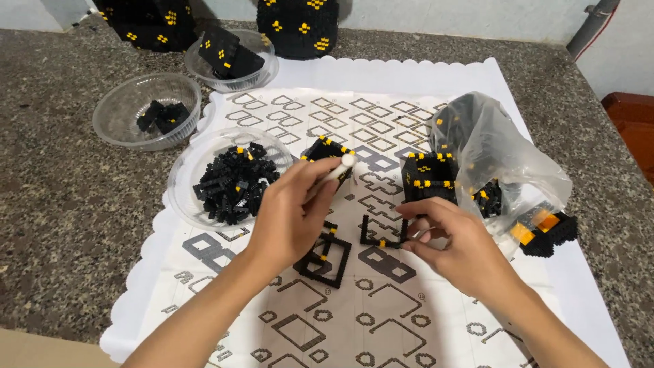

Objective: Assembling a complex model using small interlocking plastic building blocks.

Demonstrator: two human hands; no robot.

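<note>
My left hand [293, 211] holds a thin white stick-shaped tool [338, 167] over the patterned white mat [381, 327]. Its tip reaches toward a small black and yellow brick assembly [325, 150]. My right hand [449, 242] pinches the end of an L-shaped strip of black bricks with yellow dots [378, 238] that lies on the mat. A flat square frame of black bricks [330, 262] lies partly under my left hand. A black and yellow brick cube [429, 178] stands just behind my right hand.
A clear bowl [187, 197] filled with loose black bricks sits left of my left hand. Two more clear bowls [146, 109] [231, 58] with brick pieces stand farther back. A clear plastic bag [497, 157] with brick parts lies right. Larger black builds [298, 24] stand at the rear of the granite counter.
</note>
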